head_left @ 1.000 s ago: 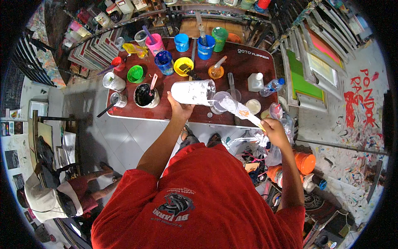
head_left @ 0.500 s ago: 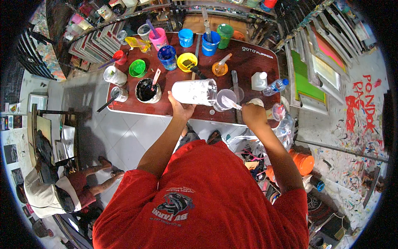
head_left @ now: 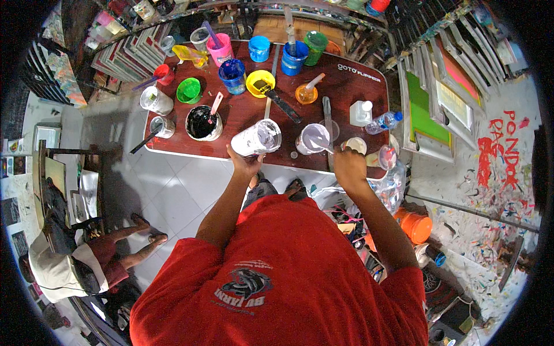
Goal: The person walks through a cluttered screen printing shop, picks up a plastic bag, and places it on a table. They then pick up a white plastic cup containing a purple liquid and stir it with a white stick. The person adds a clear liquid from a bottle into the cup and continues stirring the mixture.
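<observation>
My left hand [head_left: 245,162] grips a big white tub of pale paint [head_left: 256,138], tipped on its side with the mouth turned right. Next to that mouth stands a smaller white cup of pale lilac paint [head_left: 312,138]. My right hand [head_left: 348,163] holds a thin stick [head_left: 323,147] whose tip reaches into that cup. Both hands are at the near edge of the dark red table [head_left: 346,92]. My red shirt hides my lower arms' start.
Several paint pots stand on the table: black [head_left: 203,122], green [head_left: 188,90], blue [head_left: 233,75], yellow [head_left: 260,83], pink [head_left: 220,49]. A white bottle [head_left: 360,113] and a water bottle [head_left: 384,121] stand right. Another person sits lower left [head_left: 86,259]. An orange bucket [head_left: 415,226] is by my right.
My right hand came in from the right with the stick and now dips it into the lilac cup. The tub stays tilted in my left hand.
</observation>
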`<state>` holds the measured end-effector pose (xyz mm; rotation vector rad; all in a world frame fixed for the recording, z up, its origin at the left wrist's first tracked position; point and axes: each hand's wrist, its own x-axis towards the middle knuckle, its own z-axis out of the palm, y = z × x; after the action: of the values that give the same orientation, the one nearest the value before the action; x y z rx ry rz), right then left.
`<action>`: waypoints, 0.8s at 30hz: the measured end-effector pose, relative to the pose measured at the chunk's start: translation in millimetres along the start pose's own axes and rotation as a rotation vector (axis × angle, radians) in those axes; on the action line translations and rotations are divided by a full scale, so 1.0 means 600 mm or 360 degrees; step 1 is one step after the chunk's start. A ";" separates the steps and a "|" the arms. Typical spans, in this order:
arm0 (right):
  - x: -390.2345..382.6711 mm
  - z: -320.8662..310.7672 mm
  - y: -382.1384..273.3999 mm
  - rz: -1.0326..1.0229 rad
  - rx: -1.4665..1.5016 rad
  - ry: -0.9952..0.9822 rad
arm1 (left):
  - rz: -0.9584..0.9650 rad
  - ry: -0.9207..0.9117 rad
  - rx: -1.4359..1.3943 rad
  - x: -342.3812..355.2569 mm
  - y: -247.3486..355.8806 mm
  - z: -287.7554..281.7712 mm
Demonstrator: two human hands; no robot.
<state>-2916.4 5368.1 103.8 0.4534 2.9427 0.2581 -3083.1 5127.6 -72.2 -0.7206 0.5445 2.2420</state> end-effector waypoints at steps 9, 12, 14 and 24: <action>-0.001 0.002 0.003 0.0051 -0.0033 -0.0214 | -0.0171 0.0299 -0.0083 0.064 0.005 -0.042; 0.001 0.010 0.002 0.0018 -0.0173 -0.0056 | -0.0111 0.0128 -0.0042 0.115 0.005 -0.103; -0.001 0.017 0.000 0.0050 -0.0183 -0.0042 | -0.0128 0.0175 -0.0111 0.132 0.002 -0.104; -0.002 -0.003 -0.016 0.0117 -0.0015 -0.0008 | -0.0409 0.0508 -0.0521 0.121 0.027 -0.055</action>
<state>-2918.3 5358.6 103.8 0.5604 2.9223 0.2786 -3126.8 5134.4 -140.3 -1.2553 0.2139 2.0048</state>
